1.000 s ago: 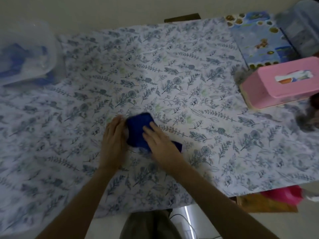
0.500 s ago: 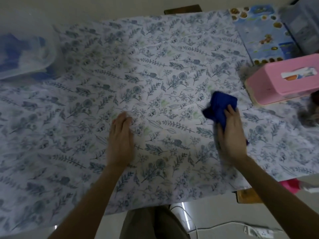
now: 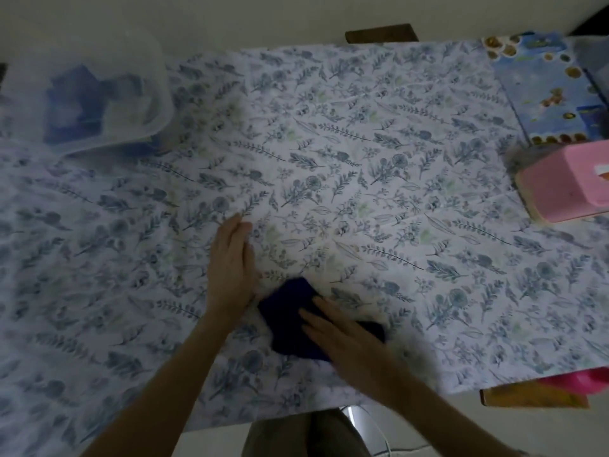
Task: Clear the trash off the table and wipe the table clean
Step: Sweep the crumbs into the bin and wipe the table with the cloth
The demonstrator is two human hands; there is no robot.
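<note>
A dark blue cloth [image 3: 290, 319] lies bunched on the table [image 3: 362, 166], which is covered by a white sheet with a blue leaf print. My right hand [image 3: 349, 344] presses flat on the cloth near the table's front edge, fingers spread over it and pointing left. My left hand [image 3: 230, 265] rests flat on the sheet just left of the cloth, palm down, fingers together, holding nothing. I see no loose trash on the sheet.
A clear plastic tub [image 3: 85, 97] with blue and white contents stands at the back left. A pink tissue box [image 3: 566, 183] sits at the right edge, with a blue patterned box [image 3: 547, 90] behind it. Something pink [image 3: 583, 380] shows below the table's front right corner.
My right hand has swept the cloth from the right, near the pink box, back left and toward the front edge, beside my left hand. The left hand has stayed put.
</note>
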